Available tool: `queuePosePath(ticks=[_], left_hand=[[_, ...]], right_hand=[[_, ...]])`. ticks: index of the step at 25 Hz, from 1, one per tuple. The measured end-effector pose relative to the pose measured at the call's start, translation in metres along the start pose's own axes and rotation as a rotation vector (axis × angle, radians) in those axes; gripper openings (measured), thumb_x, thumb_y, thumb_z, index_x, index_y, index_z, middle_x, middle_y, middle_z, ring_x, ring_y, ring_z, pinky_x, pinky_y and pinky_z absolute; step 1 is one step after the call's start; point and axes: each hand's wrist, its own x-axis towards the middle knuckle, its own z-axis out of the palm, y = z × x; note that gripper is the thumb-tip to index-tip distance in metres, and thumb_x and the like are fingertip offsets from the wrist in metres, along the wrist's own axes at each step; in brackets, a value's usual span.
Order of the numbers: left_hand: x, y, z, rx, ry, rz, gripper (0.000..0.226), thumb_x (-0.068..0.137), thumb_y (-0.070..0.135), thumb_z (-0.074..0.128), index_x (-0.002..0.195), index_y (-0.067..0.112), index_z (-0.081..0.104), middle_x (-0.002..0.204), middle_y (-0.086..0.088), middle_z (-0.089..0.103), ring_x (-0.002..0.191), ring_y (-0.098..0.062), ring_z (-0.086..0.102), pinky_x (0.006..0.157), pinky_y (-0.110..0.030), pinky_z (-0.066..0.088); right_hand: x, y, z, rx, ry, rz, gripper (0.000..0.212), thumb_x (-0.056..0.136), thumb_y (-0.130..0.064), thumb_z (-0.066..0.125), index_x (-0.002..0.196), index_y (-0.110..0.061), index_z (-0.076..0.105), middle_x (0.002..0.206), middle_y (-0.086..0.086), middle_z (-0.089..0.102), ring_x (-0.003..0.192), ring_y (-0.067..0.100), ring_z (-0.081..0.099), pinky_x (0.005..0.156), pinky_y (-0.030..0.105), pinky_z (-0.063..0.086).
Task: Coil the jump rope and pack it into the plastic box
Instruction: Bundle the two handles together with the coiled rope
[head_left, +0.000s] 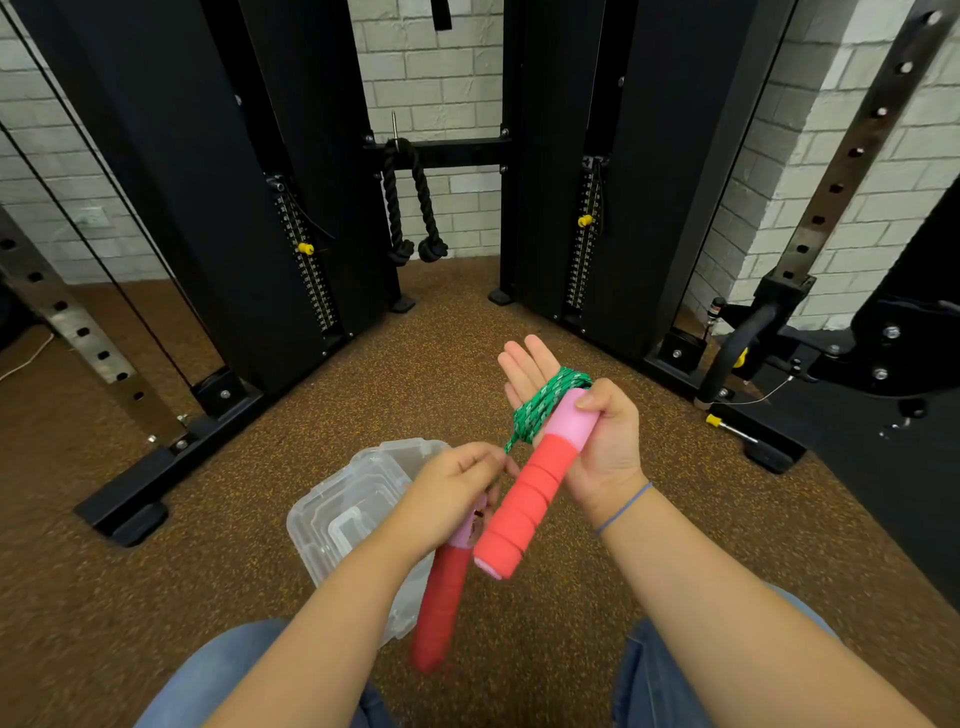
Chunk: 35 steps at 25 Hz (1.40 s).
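The left hand (457, 483) covers the right side of the plastic box (353, 499), the hanging handle (441, 597) over that side blurs at its lower end, and up-right of the box the green rope (545, 402) winds out of sight behind the right hand (608, 447) and under the thumb-held handle (530, 493).

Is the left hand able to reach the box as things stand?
Likely yes: the box lies on the floor just below the left hand. But that hand pinches the rope, and a handle dangles between them.
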Motion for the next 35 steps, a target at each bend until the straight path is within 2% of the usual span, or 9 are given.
queuePosePath(ticks=[4,7,11,18,21,23,25,31,35], left_hand=[[-0.007,0.003,0.002,0.438,0.028,0.069,0.025,0.083,0.012,0.063,0.1,0.032,0.063,0.082,0.009,0.069,0.063,0.007,0.057,0.06,-0.007,0.042],[-0.011,0.006,-0.001,0.671,-0.022,0.142,0.044,0.075,0.011,0.065,0.118,0.021,0.058,0.102,0.001,0.071,0.087,-0.004,0.063,0.074,-0.015,0.045],[-0.016,0.011,-0.009,0.75,-0.053,0.198,0.045,0.068,0.014,0.065,0.108,0.029,0.051,0.101,0.005,0.068,0.091,-0.011,0.063,0.077,-0.032,0.05],[-0.024,0.022,-0.017,1.254,0.035,0.476,0.032,0.063,0.017,0.063,0.087,0.032,0.049,0.082,0.011,0.063,0.079,-0.017,0.062,0.067,-0.034,0.04],[-0.022,0.02,-0.019,1.317,0.096,0.533,0.044,0.054,0.019,0.07,0.088,0.035,0.048,0.087,0.016,0.063,0.074,-0.009,0.063,0.066,-0.029,0.04],[-0.022,0.02,-0.022,1.293,0.107,0.512,0.045,0.055,0.021,0.069,0.092,0.036,0.048,0.092,0.015,0.059,0.074,-0.01,0.062,0.067,-0.03,0.042],[-0.024,0.022,-0.024,1.244,0.092,0.484,0.046,0.058,0.023,0.067,0.098,0.033,0.048,0.094,0.013,0.055,0.077,-0.011,0.061,0.07,-0.032,0.043],[-0.032,0.025,-0.029,1.045,-0.161,0.384,0.091,0.064,0.033,0.069,0.14,0.042,0.02,0.148,0.021,0.021,0.13,0.001,0.03,0.098,-0.022,0.034],[-0.036,0.027,-0.022,1.077,-0.272,0.311,0.087,0.059,0.032,0.072,0.131,0.047,0.025,0.127,0.027,0.042,0.112,0.002,0.043,0.085,-0.023,0.044]], right_hand=[[-0.001,0.004,-0.001,-0.134,0.085,0.027,0.116,0.024,-0.014,0.075,0.136,-0.003,0.046,0.14,0.016,0.05,0.128,0.023,0.051,0.107,0.032,0.036],[-0.002,0.008,-0.002,-0.239,0.1,0.048,0.11,0.025,-0.01,0.073,0.131,-0.003,0.049,0.141,0.014,0.049,0.13,0.024,0.047,0.11,0.033,0.033],[-0.005,0.01,-0.005,-0.382,0.166,0.098,0.087,0.043,0.0,0.044,0.13,-0.004,0.048,0.145,0.015,0.044,0.134,0.025,0.042,0.115,0.035,0.026],[-0.015,0.018,-0.004,-0.706,0.163,0.473,0.075,0.054,0.0,0.039,0.127,-0.005,0.051,0.14,0.013,0.049,0.135,0.024,0.041,0.116,0.039,0.027],[-0.021,0.011,0.005,-0.745,0.142,0.53,0.051,0.055,-0.002,0.038,0.092,-0.009,0.073,0.078,0.006,0.068,0.08,0.013,0.066,0.078,0.023,0.053],[-0.027,0.009,0.011,-0.805,0.138,0.556,0.03,0.054,-0.002,0.039,0.044,-0.013,0.065,0.046,-0.004,0.056,0.043,0.005,0.052,0.046,0.014,0.043],[-0.031,0.009,0.013,-0.858,0.135,0.589,0.025,0.051,-0.002,0.042,0.031,-0.014,0.051,0.039,-0.005,0.047,0.035,0.005,0.042,0.039,0.014,0.035],[-0.037,0.012,0.012,-0.884,-0.064,0.84,0.023,0.048,-0.001,0.049,0.056,-0.01,0.069,0.054,-0.001,0.062,0.047,0.007,0.055,0.046,0.015,0.044],[-0.034,0.016,-0.004,-0.966,-0.06,0.914,0.035,0.039,-0.008,0.058,0.074,-0.005,0.057,0.061,0.002,0.063,0.055,0.01,0.06,0.052,0.018,0.048]])
